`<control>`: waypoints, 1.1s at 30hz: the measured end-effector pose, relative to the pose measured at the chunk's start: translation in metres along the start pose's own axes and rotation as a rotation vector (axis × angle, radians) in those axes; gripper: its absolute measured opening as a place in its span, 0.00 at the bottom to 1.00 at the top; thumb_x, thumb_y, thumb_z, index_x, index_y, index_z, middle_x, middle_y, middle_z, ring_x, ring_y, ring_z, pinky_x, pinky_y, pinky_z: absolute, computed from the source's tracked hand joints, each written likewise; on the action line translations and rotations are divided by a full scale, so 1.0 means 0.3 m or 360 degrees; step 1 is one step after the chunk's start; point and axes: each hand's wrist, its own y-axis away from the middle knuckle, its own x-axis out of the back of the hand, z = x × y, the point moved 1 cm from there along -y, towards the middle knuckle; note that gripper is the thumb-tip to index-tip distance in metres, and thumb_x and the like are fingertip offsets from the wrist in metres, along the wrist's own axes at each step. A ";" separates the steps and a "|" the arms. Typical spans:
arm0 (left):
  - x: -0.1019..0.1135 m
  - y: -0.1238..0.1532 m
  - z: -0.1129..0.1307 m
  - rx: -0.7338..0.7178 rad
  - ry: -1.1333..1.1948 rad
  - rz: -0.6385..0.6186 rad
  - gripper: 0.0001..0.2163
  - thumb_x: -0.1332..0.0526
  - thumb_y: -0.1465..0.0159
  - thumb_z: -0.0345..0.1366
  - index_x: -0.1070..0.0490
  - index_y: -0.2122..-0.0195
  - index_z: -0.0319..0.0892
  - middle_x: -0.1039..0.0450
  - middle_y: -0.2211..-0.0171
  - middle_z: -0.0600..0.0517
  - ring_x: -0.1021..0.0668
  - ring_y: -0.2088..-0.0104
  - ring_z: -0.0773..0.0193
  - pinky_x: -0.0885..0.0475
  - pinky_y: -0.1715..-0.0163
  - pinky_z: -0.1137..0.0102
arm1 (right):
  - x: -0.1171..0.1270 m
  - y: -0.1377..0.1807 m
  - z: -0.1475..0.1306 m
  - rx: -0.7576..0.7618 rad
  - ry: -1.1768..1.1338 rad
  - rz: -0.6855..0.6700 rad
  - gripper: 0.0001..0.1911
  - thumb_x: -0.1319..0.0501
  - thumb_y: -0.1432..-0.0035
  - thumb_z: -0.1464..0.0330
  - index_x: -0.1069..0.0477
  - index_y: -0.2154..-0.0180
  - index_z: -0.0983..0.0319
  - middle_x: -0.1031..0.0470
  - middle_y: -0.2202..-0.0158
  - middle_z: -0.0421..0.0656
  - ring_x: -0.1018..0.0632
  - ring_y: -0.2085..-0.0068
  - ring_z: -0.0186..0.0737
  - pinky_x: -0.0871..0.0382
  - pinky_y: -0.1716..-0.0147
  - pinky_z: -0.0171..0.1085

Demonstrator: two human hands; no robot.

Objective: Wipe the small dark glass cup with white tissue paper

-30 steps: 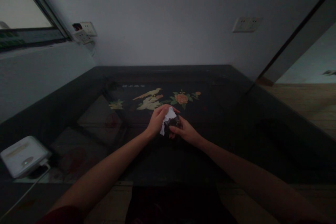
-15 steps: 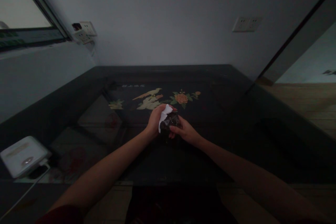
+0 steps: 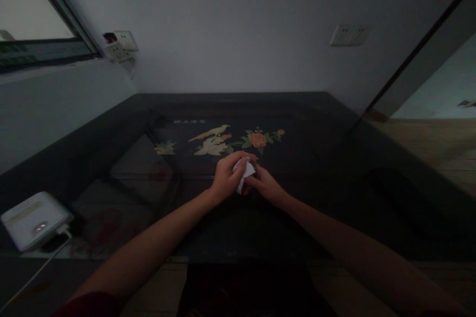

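White tissue [image 3: 243, 174] pinched in my left hand [image 3: 226, 178], right hand [image 3: 265, 185] touching it from 3 o'clock; wad sits between both hands above dark table [image 3: 320, 158], left nearer.

Dark glossy worktop [image 3: 305, 158] with painted bird and flower motif [image 3: 223, 139] near middle. White box device [image 3: 31, 219] at left edge, white cable [image 3: 35, 273] running off it. Wall sockets [image 3: 119, 44] at left corner, another socket plate [image 3: 349, 34] on back wall. Wooden floor [image 3: 439, 143] right.
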 end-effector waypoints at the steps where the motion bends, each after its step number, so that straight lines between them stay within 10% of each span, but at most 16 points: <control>1: -0.001 -0.005 -0.008 0.0103 0.0083 0.0040 0.14 0.49 0.35 0.38 0.25 0.62 0.41 0.23 0.63 0.48 0.23 0.62 0.61 0.31 0.58 0.68 | 0.000 0.001 -0.001 -0.0009 -0.0004 0.0005 0.26 0.34 0.51 0.55 0.39 0.58 0.62 0.28 0.70 0.39 0.25 0.74 0.34 0.29 0.75 0.35; 13: -0.029 -0.036 -0.081 0.1139 0.1315 0.0291 0.14 0.48 0.42 0.39 0.26 0.68 0.37 0.23 0.68 0.48 0.24 0.73 0.63 0.29 0.70 0.71 | -0.002 0.005 -0.005 -0.0073 -0.0075 -0.0004 0.28 0.34 0.53 0.53 0.40 0.58 0.63 0.27 0.72 0.39 0.24 0.76 0.33 0.29 0.77 0.32; 27: -0.005 0.005 0.005 0.0047 0.0118 0.0090 0.14 0.50 0.35 0.38 0.25 0.64 0.41 0.23 0.62 0.48 0.24 0.59 0.60 0.37 0.47 0.63 | 0.002 -0.002 0.011 -0.0028 -0.0135 -0.0022 0.30 0.34 0.55 0.50 0.39 0.58 0.62 0.28 0.71 0.38 0.24 0.75 0.34 0.27 0.77 0.33; 33: -0.008 -0.008 -0.022 0.0345 0.0348 0.0137 0.14 0.49 0.36 0.40 0.25 0.64 0.40 0.24 0.68 0.49 0.24 0.67 0.62 0.30 0.62 0.69 | 0.000 0.002 -0.004 -0.0044 -0.0025 0.0001 0.26 0.34 0.52 0.52 0.39 0.60 0.62 0.28 0.73 0.37 0.25 0.77 0.32 0.28 0.78 0.33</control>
